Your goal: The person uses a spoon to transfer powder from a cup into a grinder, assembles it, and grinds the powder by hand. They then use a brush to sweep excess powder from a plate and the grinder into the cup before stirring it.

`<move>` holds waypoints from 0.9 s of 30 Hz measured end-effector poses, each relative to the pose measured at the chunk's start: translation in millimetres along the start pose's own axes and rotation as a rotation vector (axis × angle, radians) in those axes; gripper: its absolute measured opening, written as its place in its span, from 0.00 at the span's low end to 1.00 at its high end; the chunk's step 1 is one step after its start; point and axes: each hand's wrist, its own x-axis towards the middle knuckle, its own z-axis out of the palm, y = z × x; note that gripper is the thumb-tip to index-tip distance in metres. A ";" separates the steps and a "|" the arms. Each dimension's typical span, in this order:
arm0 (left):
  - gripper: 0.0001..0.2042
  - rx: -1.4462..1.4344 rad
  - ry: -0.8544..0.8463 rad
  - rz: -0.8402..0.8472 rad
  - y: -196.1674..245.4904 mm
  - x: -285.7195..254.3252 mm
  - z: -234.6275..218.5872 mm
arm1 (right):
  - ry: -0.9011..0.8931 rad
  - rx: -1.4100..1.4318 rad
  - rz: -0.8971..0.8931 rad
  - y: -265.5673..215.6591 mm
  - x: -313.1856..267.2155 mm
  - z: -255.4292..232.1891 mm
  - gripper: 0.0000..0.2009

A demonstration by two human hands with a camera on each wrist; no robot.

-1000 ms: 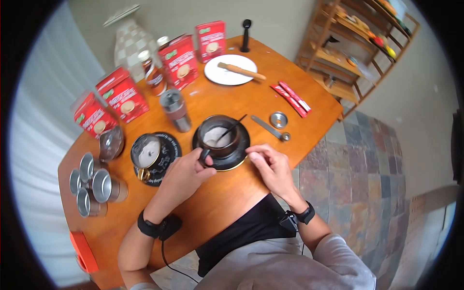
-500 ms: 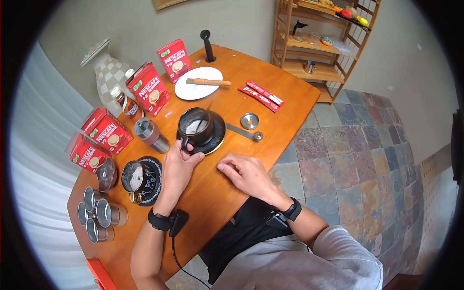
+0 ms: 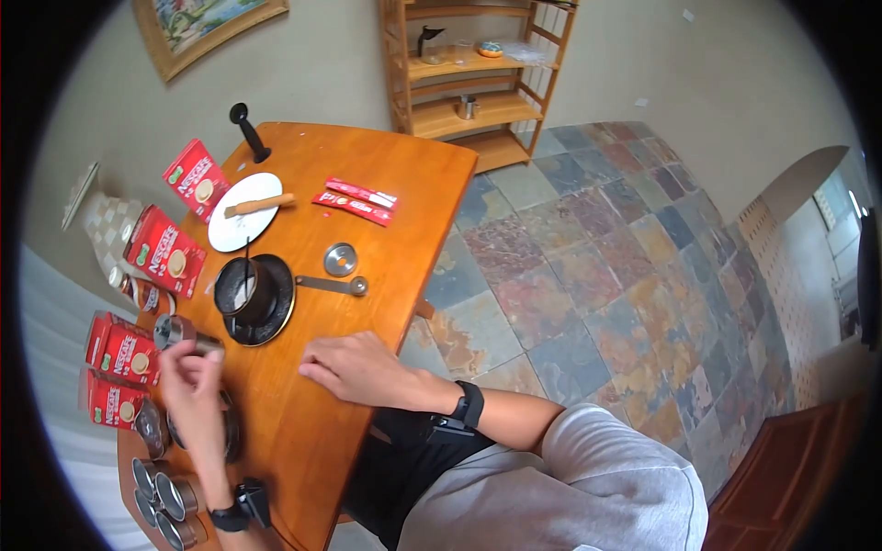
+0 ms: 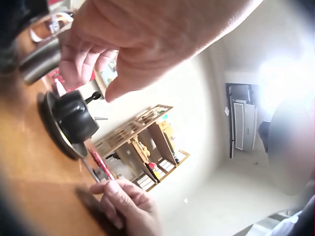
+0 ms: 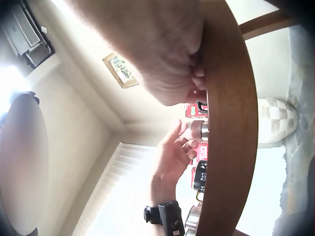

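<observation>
My left hand [image 3: 195,399] is raised over the left part of the table, fingers loosely bent with nothing between them. It is close to the metal grinder [image 3: 173,329] with a brown band [image 5: 197,130] and partly covers a black cup and its saucer [image 3: 231,432]. My right hand [image 3: 363,372] stays low by the table's near edge, fingers loosely curled and holding nothing. Ahead of both hands, a black cup [image 3: 262,294] stands upright on a black saucer [image 3: 277,326], a dark spoon [image 3: 247,253] leaning in it; whitish contents show inside.
Red Nescafe boxes [image 3: 170,253] line the far left. Several metal cups [image 3: 175,496] stand at the near left. A brush [image 3: 262,205] lies on the white plate [image 3: 230,237]. Red sachets [image 3: 358,202], a metal ring [image 3: 340,259] and a measuring spoon [image 3: 331,286] lie farther right.
My left hand let go of the black cup's handle and moved left toward the grinder. My right hand drew back from the saucer toward the table edge. The head view swung right.
</observation>
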 end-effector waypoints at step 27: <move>0.26 0.051 -0.208 0.088 -108.2 125.8 -63.1 | 0.046 -0.091 -0.034 2.5 -3.3 16.5 0.11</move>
